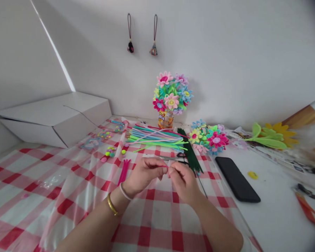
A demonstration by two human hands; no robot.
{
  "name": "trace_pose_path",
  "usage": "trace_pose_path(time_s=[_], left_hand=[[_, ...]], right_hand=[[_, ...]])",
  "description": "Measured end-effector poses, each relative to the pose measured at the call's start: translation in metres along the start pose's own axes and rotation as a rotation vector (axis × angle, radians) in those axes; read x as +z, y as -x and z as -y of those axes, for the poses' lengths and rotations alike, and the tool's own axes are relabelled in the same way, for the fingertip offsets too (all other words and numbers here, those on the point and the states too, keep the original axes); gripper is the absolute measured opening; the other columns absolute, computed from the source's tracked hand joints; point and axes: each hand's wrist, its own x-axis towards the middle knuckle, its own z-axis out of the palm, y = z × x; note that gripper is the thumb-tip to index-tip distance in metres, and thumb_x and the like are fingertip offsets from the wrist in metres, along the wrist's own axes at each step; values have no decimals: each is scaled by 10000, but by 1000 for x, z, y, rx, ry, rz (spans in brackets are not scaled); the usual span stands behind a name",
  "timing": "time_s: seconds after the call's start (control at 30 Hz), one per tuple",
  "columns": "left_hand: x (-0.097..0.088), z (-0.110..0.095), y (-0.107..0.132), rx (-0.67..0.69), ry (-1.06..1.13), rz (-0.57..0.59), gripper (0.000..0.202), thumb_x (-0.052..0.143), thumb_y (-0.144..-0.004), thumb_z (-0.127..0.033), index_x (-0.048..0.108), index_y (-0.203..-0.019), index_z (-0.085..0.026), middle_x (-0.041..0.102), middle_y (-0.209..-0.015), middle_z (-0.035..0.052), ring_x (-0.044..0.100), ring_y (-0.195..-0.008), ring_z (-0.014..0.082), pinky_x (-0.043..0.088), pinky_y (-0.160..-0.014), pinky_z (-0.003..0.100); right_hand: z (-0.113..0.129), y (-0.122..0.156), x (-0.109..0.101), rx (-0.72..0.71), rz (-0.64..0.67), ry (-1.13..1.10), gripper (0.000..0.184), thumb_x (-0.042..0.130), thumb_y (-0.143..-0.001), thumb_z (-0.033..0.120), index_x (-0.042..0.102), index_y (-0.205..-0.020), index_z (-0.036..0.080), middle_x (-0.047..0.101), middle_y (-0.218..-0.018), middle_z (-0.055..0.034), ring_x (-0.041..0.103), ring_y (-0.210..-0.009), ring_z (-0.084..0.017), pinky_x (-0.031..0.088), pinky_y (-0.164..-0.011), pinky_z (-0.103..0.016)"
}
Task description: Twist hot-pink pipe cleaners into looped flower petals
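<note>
My left hand (144, 175) and my right hand (182, 182) meet above the red-and-white checked tablecloth (68, 196), fingertips pinched together on a small pink piece (168, 170) that is too small to name. Both hands are closed. Just beyond them lie scissors (177, 159) and a bundle of dark green stems (190, 154). A few pink pipe cleaners (124, 171) lie left of my left hand. Further back is a spread of pipe cleaners in many colours (157, 138).
A jar of pipe-cleaner flowers (171, 98) stands by the wall, loose flowers (208, 138) beside it. A black phone (237, 179) lies to the right, a white box (55, 119) at the left, pompoms (110, 151) nearby, green and yellow flowers (270, 136) far right.
</note>
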Motion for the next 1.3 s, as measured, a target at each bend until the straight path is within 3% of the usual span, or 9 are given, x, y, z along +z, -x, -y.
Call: trace_pose_path(time_s=[0.1, 0.17, 0.27, 0.4, 0.57, 0.73, 1.0, 1.1, 1.3], left_hand=[[0, -1, 2, 383, -337, -27, 132, 598, -750, -161, 697, -834, -177, 646, -787, 71, 562, -731, 150, 438, -685, 290], [-1, 0, 2, 499, -462, -39, 159, 596, -744, -149, 700, -857, -191, 656, -818, 77, 566, -769, 158, 432, -726, 302], [1, 0, 1, 306, -327, -86, 100, 604, -741, -183, 699, -770, -167, 642, -739, 63, 559, -684, 140, 436, -651, 271], [3, 2, -2, -159, 199, -152, 77, 669, -677, -205, 671, -664, -129, 590, -571, 14, 477, -485, 82, 373, -484, 216], [-1, 4, -3, -344, 451, -109, 63, 684, -638, -158, 663, -632, -98, 580, -529, 23, 482, -452, 78, 326, -438, 199], [0, 1, -2, -342, 358, -53, 72, 693, -640, -180, 665, -655, -115, 580, -551, 15, 464, -440, 70, 338, -443, 204], [0, -2, 2, 408, -453, -87, 115, 599, -752, -206, 692, -809, -170, 639, -794, 79, 567, -759, 159, 439, -713, 291], [1, -1, 0, 262, -373, -115, 124, 583, -769, -235, 674, -781, -152, 624, -739, 63, 553, -692, 141, 436, -648, 262], [3, -2, -2, -71, 60, -150, 147, 644, -720, -257, 636, -650, -128, 555, -551, -5, 442, -508, 72, 350, -510, 209]], right_hand=[[-2, 0, 14, 311, -77, -612, 280, 435, -788, 262, 358, -526, 200, 284, -498, 60, 277, -482, -97, 271, -489, -236], [-4, 0, 19, 425, -50, -834, 313, 434, -781, 287, 298, -511, 205, 225, -475, 75, 240, -457, -90, 289, -491, -237], [-7, -2, 14, 368, 32, -645, 298, 414, -821, 316, 365, -550, 202, 295, -501, 60, 312, -477, -100, 303, -500, -242], [-8, -4, -5, -71, -14, 140, 139, 471, -845, 295, 536, -775, 194, 539, -729, -24, 481, -697, -160, 368, -656, -291], [-3, -5, -13, -408, 16, 532, 122, 426, -866, 160, 542, -842, 186, 590, -791, -50, 510, -775, -178, 350, -751, -341], [0, -2, -11, -291, 45, 375, 176, 411, -844, 167, 503, -695, 184, 510, -676, -19, 460, -693, -161, 344, -684, -316], [-5, -3, 14, 405, -48, -782, 261, 439, -771, 222, 356, -525, 197, 284, -513, 56, 276, -494, -96, 303, -504, -241], [-7, -4, 12, 429, -10, -801, 244, 476, -786, 262, 446, -556, 186, 357, -532, 43, 331, -511, -96, 316, -516, -242], [-7, -4, -5, 169, -87, -184, 144, 538, -814, 324, 590, -843, 193, 576, -748, -20, 520, -700, -150, 407, -638, -273]])
